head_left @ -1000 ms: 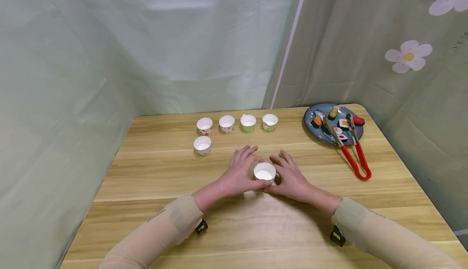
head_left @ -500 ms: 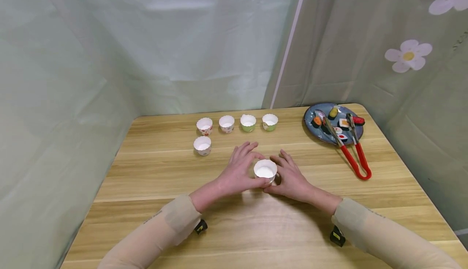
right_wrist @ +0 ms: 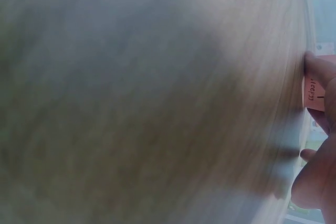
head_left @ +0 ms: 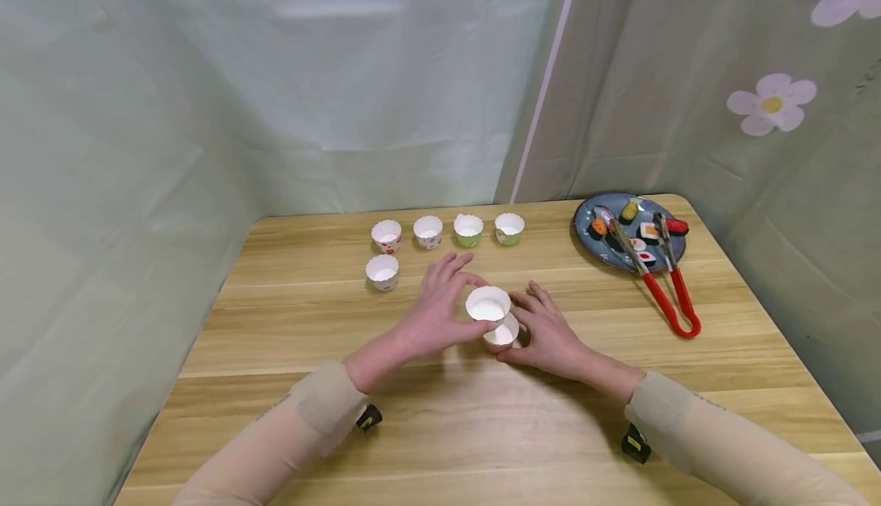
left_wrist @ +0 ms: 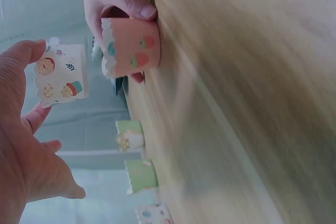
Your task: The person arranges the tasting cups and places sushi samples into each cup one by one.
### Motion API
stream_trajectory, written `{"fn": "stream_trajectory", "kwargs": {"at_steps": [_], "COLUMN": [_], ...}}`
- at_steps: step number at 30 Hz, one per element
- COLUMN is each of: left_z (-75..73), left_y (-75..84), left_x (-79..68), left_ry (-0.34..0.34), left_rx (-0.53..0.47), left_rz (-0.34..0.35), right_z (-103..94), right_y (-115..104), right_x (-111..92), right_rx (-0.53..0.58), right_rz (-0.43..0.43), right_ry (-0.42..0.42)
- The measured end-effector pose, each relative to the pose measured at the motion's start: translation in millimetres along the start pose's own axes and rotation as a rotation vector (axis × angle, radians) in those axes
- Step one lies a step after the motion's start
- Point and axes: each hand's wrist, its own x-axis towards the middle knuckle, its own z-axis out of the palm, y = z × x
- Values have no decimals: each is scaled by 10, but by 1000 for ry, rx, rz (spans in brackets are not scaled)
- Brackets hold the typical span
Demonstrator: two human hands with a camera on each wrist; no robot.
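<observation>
Between thumb and index finger, my left hand (head_left: 438,309) pinches a white paper baking cup (left_wrist: 62,74) printed with cupcakes and cookies. It hangs above the table, clear of a pink paper cup (left_wrist: 134,47) that stands upright on the wood. My right hand (head_left: 551,338) grips the pink cup low on its side, thumb near the base. In the head view the white cup (head_left: 488,305) partly covers the pink cup (head_left: 502,333). At the edge of the right wrist view, fingers hold the pink cup (right_wrist: 315,92), which shows some lettering.
Several patterned paper cups (head_left: 428,231) stand in a row at the back, with one cup (head_left: 382,272) in front of the row's left end. At the back right, a blue plate (head_left: 593,250) bears toy sushi and red-handled tongs (head_left: 671,303) lean over its edge.
My left hand has lifted the white cup up and to the left, out of the pink cup, which has come into view. The right hand has stayed in place.
</observation>
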Motion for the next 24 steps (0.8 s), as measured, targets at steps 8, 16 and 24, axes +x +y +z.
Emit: {"fn": "stream_trajectory", "kwargs": {"at_steps": [8, 16, 24], "left_z": [-152, -372, -518], "left_y": [-155, -367, -537], "left_x": [-6, 25, 74], "left_ry": [68, 151, 152], "left_rx": [64, 141, 176], "left_rz": [-1, -51, -124], "right_z": [25, 17, 21], "right_y": [23, 23, 24], "right_x": [12, 15, 13], "right_rx": [6, -11, 0], "right_rz": [3, -35, -30], "right_ry": [-6, 27, 27]}}
